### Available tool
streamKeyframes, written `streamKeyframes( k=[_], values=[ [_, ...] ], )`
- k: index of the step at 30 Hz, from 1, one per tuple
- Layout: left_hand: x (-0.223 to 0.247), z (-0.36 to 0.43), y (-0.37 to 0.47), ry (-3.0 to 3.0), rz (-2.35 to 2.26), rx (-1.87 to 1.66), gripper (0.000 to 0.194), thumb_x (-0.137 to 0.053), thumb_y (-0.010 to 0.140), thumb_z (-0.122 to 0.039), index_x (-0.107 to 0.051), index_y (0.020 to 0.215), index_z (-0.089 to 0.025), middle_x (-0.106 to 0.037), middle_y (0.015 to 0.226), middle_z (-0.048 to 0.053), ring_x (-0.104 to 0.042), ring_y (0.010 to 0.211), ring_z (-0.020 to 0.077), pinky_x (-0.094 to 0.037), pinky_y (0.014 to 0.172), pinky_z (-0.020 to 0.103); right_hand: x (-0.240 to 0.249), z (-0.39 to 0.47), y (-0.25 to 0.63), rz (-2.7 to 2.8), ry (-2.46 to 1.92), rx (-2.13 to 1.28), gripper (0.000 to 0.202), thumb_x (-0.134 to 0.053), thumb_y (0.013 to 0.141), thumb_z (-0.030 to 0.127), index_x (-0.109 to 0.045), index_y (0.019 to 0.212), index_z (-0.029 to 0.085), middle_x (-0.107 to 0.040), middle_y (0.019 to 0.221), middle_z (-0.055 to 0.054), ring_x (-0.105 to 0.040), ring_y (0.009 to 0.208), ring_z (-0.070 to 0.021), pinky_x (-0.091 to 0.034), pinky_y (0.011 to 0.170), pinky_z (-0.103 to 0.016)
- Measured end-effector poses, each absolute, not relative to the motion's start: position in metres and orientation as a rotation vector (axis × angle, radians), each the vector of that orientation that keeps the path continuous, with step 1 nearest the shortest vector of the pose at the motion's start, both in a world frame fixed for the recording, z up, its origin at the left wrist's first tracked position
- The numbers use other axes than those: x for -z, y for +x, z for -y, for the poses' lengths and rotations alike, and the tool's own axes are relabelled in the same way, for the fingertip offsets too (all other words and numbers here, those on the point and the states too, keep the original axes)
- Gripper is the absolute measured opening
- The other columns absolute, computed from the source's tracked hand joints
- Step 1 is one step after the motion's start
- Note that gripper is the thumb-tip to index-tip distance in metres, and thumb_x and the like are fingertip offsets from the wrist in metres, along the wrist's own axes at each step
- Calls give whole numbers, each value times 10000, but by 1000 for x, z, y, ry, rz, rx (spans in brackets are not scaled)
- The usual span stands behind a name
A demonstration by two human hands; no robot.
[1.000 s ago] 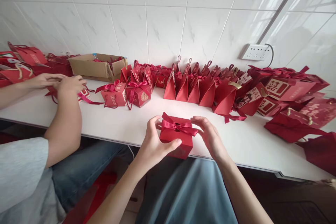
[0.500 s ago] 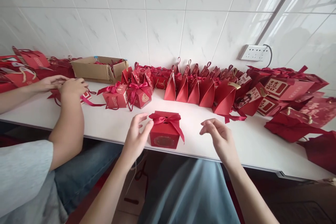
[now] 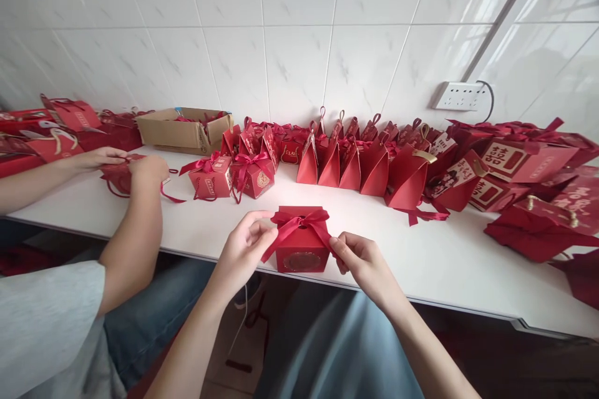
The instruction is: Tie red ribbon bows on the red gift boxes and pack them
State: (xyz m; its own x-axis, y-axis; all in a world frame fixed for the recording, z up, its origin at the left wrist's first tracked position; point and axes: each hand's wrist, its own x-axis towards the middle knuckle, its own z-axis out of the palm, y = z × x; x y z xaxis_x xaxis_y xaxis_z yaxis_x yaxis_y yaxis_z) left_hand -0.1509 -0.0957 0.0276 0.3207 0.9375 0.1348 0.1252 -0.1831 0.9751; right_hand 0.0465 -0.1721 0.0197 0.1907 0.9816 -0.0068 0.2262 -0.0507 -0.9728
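Observation:
In front of me a red gift box stands upright near the table's front edge, with an oval emblem on its front. A red ribbon is tied in a bow across its top. At the box's left side, my left hand pinches the left part of the ribbon between thumb and fingers. On the other side, my right hand is closed on the right ribbon tail, thumb against the fingers.
Red triangular gift boxes line the back, with stacked boxes on the right. Two bow-tied boxes stand left of centre near a cardboard box. A co-worker's hands handle another red box. A power strip is on the tiled wall.
My right hand has moved left to the ribbon and taken its right tail. My left hand now grips the left part. The co-worker's hands have shifted on their box.

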Motion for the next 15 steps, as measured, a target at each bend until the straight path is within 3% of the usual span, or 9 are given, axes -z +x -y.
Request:
streamKeyframes(
  k=[4,9,15],
  values=[
    [-31,107,-152,1672,-1004,-955,317,-582,802,-391,-542,1061,-213,-603,752,-10,-546,605,115,-427,569,218,-26,177,44,1214,-1409,-1046,497,-511,780,642,-438,544,210,-475,491,24,-395,492,-114,-334,510,-254],
    [-28,115,-156,1723,-983,-885,199,-540,838,-396,-587,842,-202,-583,709,-13,-567,611,116,-446,575,208,-25,178,43,1256,-1363,-1090,473,-506,811,596,-482,551,202,-559,559,1,-494,559,-134,-406,584,-265],
    [-24,128,-159,1721,-1053,-889,175,-561,837,-387,-615,873,-224,-644,814,3,-631,798,148,-490,707,214,-12,186,47,1338,-1414,-1089,425,-473,856,547,-523,621,197,-575,618,-10,-517,632,-153,-394,632,-277]
  ],
)
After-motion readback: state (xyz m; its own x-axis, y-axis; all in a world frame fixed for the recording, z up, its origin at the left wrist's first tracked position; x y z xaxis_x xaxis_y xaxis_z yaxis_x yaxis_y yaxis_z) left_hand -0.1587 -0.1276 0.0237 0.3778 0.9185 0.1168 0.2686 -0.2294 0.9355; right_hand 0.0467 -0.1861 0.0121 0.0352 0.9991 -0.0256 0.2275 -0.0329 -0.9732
